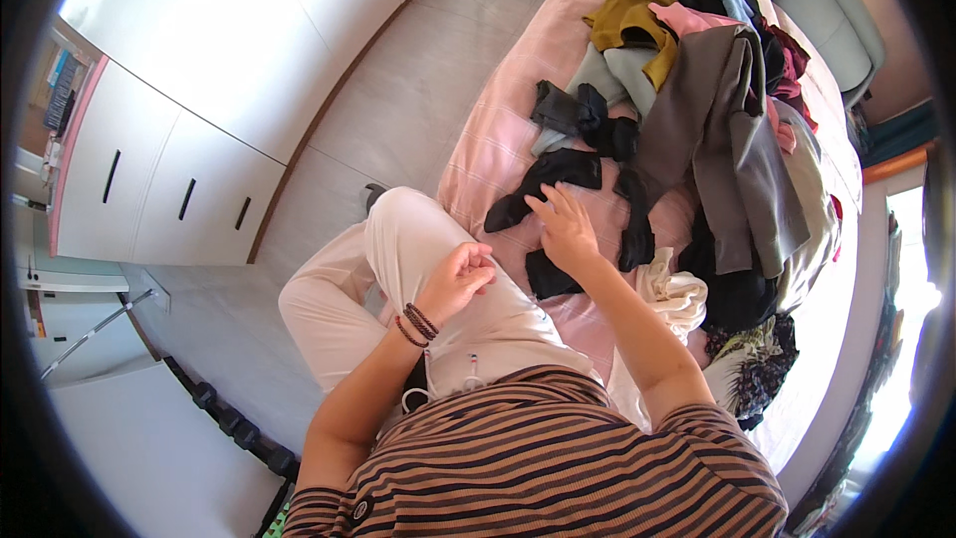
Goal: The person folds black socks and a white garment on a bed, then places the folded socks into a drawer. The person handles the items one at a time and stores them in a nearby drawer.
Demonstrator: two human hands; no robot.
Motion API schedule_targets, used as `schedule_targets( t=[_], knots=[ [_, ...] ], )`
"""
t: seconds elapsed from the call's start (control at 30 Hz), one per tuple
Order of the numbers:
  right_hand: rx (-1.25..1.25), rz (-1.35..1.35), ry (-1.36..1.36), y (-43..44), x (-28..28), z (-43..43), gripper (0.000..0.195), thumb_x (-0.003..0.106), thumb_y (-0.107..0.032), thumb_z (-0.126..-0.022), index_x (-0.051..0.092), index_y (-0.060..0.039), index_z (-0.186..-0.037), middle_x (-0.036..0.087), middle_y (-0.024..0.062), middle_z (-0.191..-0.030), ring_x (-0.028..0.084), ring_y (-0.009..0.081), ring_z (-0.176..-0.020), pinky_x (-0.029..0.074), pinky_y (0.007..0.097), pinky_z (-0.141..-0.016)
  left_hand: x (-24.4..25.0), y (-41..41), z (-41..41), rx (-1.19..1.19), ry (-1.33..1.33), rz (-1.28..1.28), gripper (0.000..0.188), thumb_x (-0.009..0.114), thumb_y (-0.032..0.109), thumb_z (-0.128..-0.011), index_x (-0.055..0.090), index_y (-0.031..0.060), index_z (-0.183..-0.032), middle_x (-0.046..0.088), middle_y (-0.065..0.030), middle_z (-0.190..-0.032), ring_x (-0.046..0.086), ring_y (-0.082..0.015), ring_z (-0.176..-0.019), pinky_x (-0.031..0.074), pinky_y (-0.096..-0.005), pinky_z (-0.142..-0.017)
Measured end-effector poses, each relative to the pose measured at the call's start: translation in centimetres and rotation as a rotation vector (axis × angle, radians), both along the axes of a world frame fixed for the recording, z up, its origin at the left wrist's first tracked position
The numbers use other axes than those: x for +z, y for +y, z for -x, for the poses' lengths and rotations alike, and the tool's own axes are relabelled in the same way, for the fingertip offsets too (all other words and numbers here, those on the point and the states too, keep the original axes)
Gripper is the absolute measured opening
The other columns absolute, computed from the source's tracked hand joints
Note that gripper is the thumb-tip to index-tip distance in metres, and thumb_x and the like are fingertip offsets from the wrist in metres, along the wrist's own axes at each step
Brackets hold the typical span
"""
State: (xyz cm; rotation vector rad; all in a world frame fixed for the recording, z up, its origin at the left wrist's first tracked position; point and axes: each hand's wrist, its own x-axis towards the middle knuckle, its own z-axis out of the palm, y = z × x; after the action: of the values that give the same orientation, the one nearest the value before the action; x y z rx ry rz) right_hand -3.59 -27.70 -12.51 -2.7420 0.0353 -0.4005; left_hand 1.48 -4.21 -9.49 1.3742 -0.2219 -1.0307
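My right hand [569, 235] hovers at a black sock [515, 209] on the pink bedspread [478, 157], fingers slightly spread and nothing held in them. Whether the fingertips touch the sock is hard to tell. Under that wrist a folded black cloth piece [549, 274] lies partly hidden. Another black sock [635, 228] stretches out to its right. My left hand [459, 280], with dark bead bracelets at the wrist, is above my thigh in white trousers [418, 232]. Its fingers are loosely curled, thumb apart, with nothing visible in them.
Beyond the socks sit rolled dark bundles [571, 108]. A heap of clothes covers the bed's right side, with grey-brown trousers [717, 134], a mustard garment [635, 22] and a cream cloth [668, 291]. White cabinets [202, 37] line the left; dumbbells [243, 430] lie at lower left.
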Motion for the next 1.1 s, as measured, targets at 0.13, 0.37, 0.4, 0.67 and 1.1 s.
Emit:
schedule_targets(
  t=[0.13, 0.37, 0.4, 0.67, 1.1],
  knots=[
    [0.000, 0.000, 0.093, -0.5, -0.8, -6.3, 0.035, 0.056, -0.005, -0.076, 0.062, -0.0110, -0.110, 0.062, 0.0151, -0.104, 0.058, 0.0295, -0.102, 0.042, 0.0399, -0.092, 0.7, 0.9, -0.9, -0.022, -0.018, -0.027, 0.034, 0.056, 0.010, -0.089, 0.046, 0.0010, -0.120, 0.057, -0.0057, -0.102, 0.057, -0.0112, -0.089, 0.048, -0.0252, -0.074],
    [0.124, -1.197, 0.277, 5.4, 9.6, -7.3, 0.021, 0.055, -0.017, -0.093, 0.063, 0.0017, -0.091, 0.057, -0.0019, -0.069, 0.051, 0.0046, -0.062, 0.043, 0.0219, -0.052, 7.9, 0.1, -4.0, 0.379, -0.135, 0.180, 0.038, 0.056, 0.019, -0.092, 0.047, 0.0011, -0.124, 0.057, -0.0039, -0.109, 0.051, -0.0099, -0.101, 0.040, -0.0241, -0.089],
    [0.167, -1.277, 0.285, 6.2, 11.0, -6.6, 0.021, 0.056, -0.019, -0.093, 0.063, 0.0015, -0.092, 0.058, -0.0019, -0.070, 0.052, 0.0047, -0.063, 0.044, 0.0216, -0.054, 8.9, 0.1, -4.5, 0.381, -0.107, 0.233, 0.038, 0.055, 0.022, -0.093, 0.047, -0.0002, -0.123, 0.056, -0.0031, -0.110, 0.052, -0.0095, -0.099, 0.039, -0.0240, -0.090],
    [0.301, -1.879, 0.266, 7.2, 11.1, -2.8, 0.032, 0.050, -0.027, -0.096, 0.062, -0.0006, -0.108, 0.065, 0.0026, -0.093, 0.058, 0.0089, -0.083, 0.048, 0.0244, -0.076, 13.5, -1.4, -3.8, 0.538, -0.012, 0.519, 0.010, 0.055, 0.006, -0.090, 0.057, 0.0048, -0.099, 0.063, -0.0048, -0.098, 0.060, -0.0144, -0.090, 0.047, -0.0312, -0.082],
    [0.192, -2.033, 0.453, 7.3, 11.7, -2.6, 0.035, 0.057, -0.037, -0.090, 0.061, -0.0026, -0.095, 0.059, 0.0056, -0.065, 0.054, 0.0139, -0.050, 0.045, 0.0285, -0.046, 14.7, -0.5, -3.0, 0.599, 0.076, 0.606, 0.010, 0.050, 0.014, -0.092, 0.053, 0.0072, -0.099, 0.063, -0.0082, -0.099, 0.062, -0.0197, -0.092, 0.051, -0.0352, -0.076]
  ],
)
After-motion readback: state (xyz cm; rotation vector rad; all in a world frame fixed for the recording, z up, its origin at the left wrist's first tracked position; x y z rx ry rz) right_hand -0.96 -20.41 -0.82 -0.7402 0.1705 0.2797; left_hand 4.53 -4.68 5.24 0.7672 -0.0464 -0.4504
